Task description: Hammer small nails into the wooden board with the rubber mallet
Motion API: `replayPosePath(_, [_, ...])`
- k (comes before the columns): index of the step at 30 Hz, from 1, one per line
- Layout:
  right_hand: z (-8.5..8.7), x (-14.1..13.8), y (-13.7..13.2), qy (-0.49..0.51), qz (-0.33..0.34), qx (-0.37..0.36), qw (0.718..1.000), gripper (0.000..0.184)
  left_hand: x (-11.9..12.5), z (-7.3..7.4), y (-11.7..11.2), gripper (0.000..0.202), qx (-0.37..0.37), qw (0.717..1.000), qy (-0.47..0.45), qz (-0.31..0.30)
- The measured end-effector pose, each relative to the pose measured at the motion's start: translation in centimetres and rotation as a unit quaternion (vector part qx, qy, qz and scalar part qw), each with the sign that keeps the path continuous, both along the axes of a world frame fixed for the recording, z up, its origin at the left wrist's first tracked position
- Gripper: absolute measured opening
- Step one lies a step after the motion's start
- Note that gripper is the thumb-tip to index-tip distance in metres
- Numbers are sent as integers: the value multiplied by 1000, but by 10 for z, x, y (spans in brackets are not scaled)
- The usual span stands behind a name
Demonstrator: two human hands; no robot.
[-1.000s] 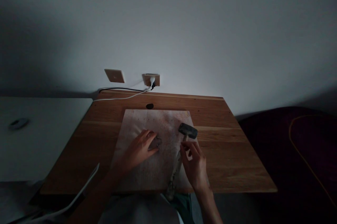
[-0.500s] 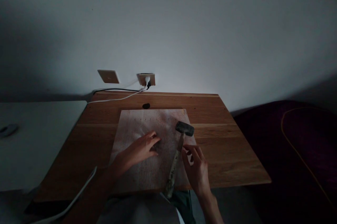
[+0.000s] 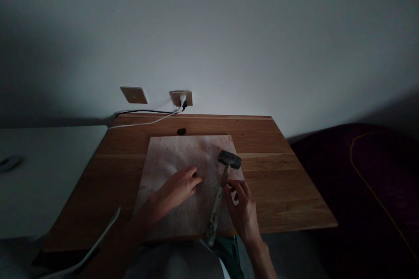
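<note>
One hammer (image 3: pixel 218 196) lies on a board (image 3: pixel 193 218), its handle (image 3: pixel 216 207) overhanging the front edge of the table (image 3: pixel 278 183), liable to drop if knocked by the right hand (image 3: pixel 242 210), fingers half-curled there; left hand (image 3: pixel 178 188), fingers bent over the board; any hold cannot be told.

On my feed I see a black-headed, worn-handled hammer (image 3: pixel 217 202) slanting, head farthest, over a mottled, pale, rectangular board's (image 3: pixel 196 213) right side.
</note>
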State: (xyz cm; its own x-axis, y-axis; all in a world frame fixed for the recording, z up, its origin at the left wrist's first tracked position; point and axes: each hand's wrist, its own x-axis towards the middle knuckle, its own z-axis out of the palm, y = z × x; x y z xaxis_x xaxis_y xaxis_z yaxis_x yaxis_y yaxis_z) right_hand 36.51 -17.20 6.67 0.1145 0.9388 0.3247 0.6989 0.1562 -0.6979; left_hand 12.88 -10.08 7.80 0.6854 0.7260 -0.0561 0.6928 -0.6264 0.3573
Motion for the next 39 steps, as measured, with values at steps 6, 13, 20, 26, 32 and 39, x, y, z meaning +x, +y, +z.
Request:
replayPosePath(6, [-1, 1, 1, 4, 5, 11, 1000, 20, 6, 5, -2, 23, 7, 999, 39, -7])
replayPosePath(13, [-3, 2, 1, 8, -3, 0, 1000, 23, -13, -9, 1, 23, 24, 1000, -10, 10])
replayPosePath(20, [-7, 4, 1, 6, 3, -18, 1000, 23, -27, -10, 12, 37, 65, 994, -25, 90])
replayPosePath(26, [-6, 4, 0, -8, 8, -23, 1000, 23, -9, -5, 13, 39, 30, 996, -34, 82])
replayPosePath(32, [-7, 5, 0, -33, 17, -29, 999, 24, 2, 3, 17, 25, -1, 999, -20, 51])
replayPosePath(39, [-5, 5, 0, -42, 22, -43, 998, 26, 1, -3, 18, 26, 4, 1000, -10, 10])
